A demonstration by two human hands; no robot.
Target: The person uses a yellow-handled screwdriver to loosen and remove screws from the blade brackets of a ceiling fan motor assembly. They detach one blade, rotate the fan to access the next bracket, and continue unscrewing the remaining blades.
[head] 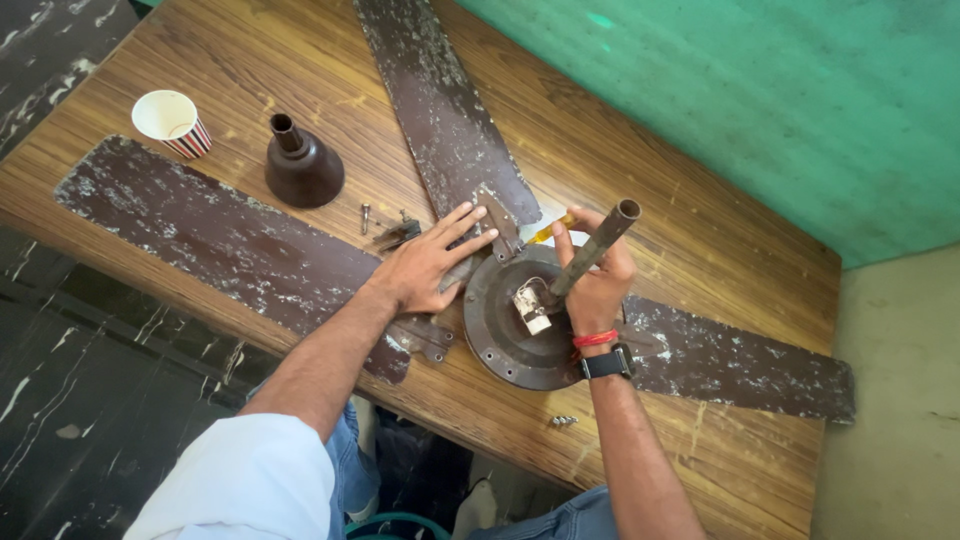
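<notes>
Left hand [428, 265] lies spread flat on the blade bracket [497, 222], pinning the fan [520, 335] to the tabletop [700, 230], while the right hand [597, 280] grips a yellow-handled screwdriver [545, 233] beside the rod [595, 247], its tip at the bracket.

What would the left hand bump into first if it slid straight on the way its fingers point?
Probably the bracket of the far fan blade: the left hand lies flat, fingertips almost at it.
</notes>
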